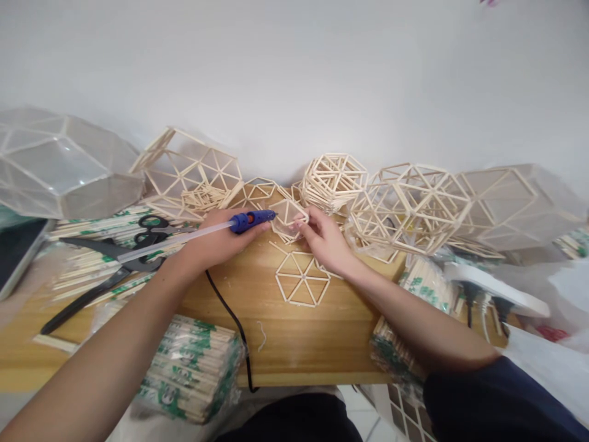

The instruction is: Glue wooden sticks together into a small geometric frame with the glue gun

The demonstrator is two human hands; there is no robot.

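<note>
My left hand (230, 236) is closed around a blue hot glue gun (252, 220), its nozzle pointing right. A long translucent glue stick (179, 241) sticks out of the gun's back. Between the fingers of my right hand (322, 239) is the edge of a small hexagonal stick frame (289, 215), held tilted just right of the nozzle. I cannot tell whether the nozzle touches it. Below, a flat hexagon of sticks with spokes (303, 279) lies on the wooden table (294, 344).
Behind stand a pile of stick hexagons (335, 178), open stick frames (414, 205) and a film-covered polyhedron (69, 162). Scissors (151, 236), loose chopsticks (87, 270) and a chopstick pack (193, 365) lie left. A power strip (499, 288) sits right. The gun's black cord (234, 319) crosses the table.
</note>
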